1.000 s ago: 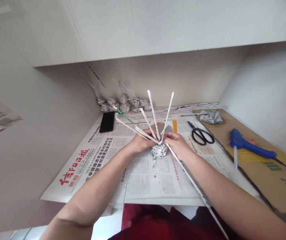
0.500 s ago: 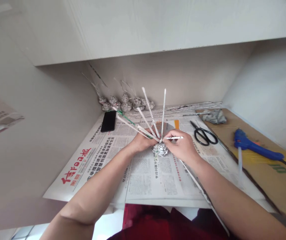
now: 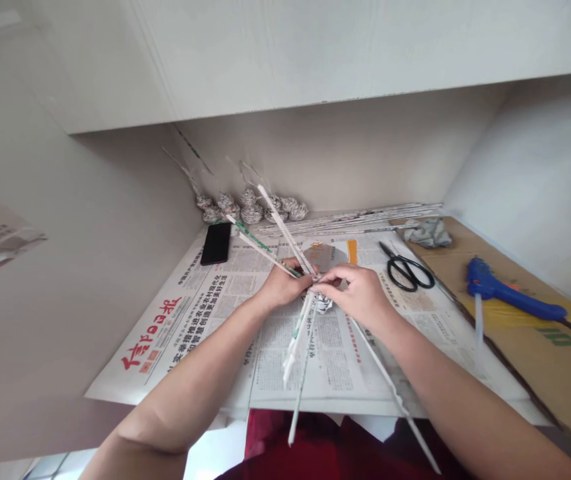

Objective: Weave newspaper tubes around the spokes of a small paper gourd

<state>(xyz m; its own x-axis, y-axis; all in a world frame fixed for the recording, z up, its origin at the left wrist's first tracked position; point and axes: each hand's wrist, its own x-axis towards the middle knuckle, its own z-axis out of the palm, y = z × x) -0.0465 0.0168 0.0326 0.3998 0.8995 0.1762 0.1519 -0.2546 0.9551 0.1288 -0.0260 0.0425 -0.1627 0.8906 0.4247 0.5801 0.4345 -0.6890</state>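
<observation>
A small woven ball of rolled newspaper [image 3: 324, 303] sits under my fingers, partly hidden by them. Rolled paper strips [image 3: 285, 230] fan out from its top toward the back left, and several more strips [image 3: 298, 333] point down toward me. My left hand [image 3: 288, 283] is closed around the base of the strips, on the ball's left side. From the right, my right hand [image 3: 352, 288] pinches at the same spot, thumb and forefinger on a paper strip. One long strip [image 3: 390, 387] trails from under my right hand past the table's front edge.
Several finished woven paper gourds [image 3: 251, 207] stand along the back wall. A black phone [image 3: 216, 243] lies at the left, with a bundle of paper sticks [image 3: 355, 219] behind. Rightward are black-handled scissors [image 3: 408, 270], a crumpled rag [image 3: 428, 233] and a blue glue gun [image 3: 510, 293] on cardboard [image 3: 525, 360].
Several strips that stood up or leaned back now point down toward me. My right hand has shifted slightly left, closer to my left hand.
</observation>
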